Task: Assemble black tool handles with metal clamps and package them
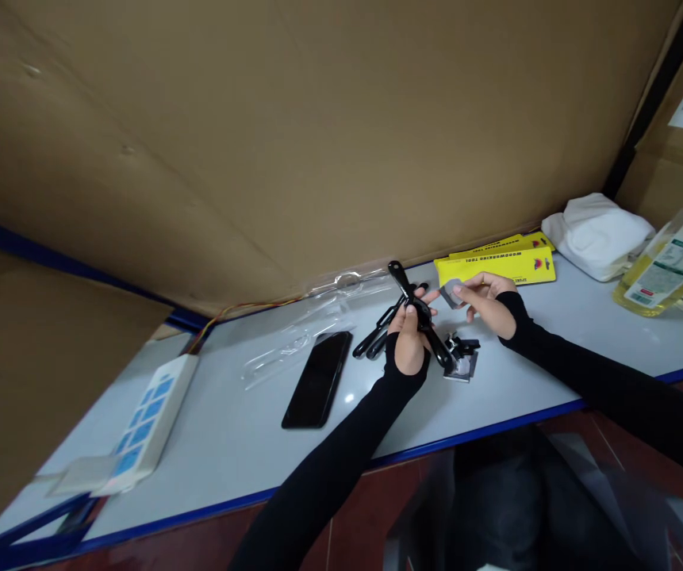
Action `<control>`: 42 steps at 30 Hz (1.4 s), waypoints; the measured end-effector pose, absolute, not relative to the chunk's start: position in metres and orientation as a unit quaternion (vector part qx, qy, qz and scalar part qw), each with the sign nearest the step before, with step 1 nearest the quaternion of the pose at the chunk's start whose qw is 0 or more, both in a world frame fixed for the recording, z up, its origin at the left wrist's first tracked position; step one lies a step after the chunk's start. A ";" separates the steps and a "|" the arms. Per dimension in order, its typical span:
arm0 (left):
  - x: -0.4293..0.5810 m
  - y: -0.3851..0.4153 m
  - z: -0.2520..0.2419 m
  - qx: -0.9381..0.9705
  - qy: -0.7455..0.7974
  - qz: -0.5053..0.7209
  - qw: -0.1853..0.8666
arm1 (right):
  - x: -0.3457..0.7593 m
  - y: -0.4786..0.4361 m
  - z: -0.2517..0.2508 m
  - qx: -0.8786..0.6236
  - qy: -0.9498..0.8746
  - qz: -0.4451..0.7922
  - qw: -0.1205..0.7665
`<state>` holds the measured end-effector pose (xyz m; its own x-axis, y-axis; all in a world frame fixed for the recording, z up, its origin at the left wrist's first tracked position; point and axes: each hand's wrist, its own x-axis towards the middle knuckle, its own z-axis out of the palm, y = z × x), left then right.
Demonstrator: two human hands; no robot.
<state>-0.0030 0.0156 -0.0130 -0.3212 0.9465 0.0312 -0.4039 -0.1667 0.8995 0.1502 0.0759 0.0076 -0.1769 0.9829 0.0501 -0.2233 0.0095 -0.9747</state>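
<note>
My left hand (411,341) is closed around the middle of a glossy black spokeshave (399,277), its two handles sticking out above and below the fingers. Pinched in my right hand (493,301) is a small flat grey blade (450,293), held just right of the spokeshave and apart from it. More black spokeshaves (370,342) lie on the table behind my left hand, partly hidden by it. Below the hands, small black parts (463,346) rest beside another small grey blade (461,369).
Yellow cards (496,266) printed "woodworking tool" lie at the back. Clear plastic packaging (299,333), a black phone (317,381) and a power strip (151,420) are leftward. A white cloth bundle (596,234) and a bottle of yellow liquid (668,266) stand at right. Cardboard (341,143) walls the back.
</note>
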 end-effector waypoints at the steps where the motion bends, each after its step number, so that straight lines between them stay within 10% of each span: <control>1: -0.002 0.016 -0.013 0.319 0.423 0.695 0.487 | 0.148 0.074 0.009 -0.375 -0.491 0.591 0.519; 10: 0.015 0.014 -0.021 0.293 0.346 0.722 0.523 | 0.133 0.052 0.000 -0.424 -0.616 0.436 0.500; 23: 0.013 0.007 -0.009 0.294 0.369 0.712 0.521 | 0.122 0.055 0.000 -0.373 -0.444 0.598 0.554; 42: 0.008 0.008 -0.004 0.238 0.398 0.722 0.513 | 0.143 0.059 0.000 -0.340 -0.675 0.484 0.441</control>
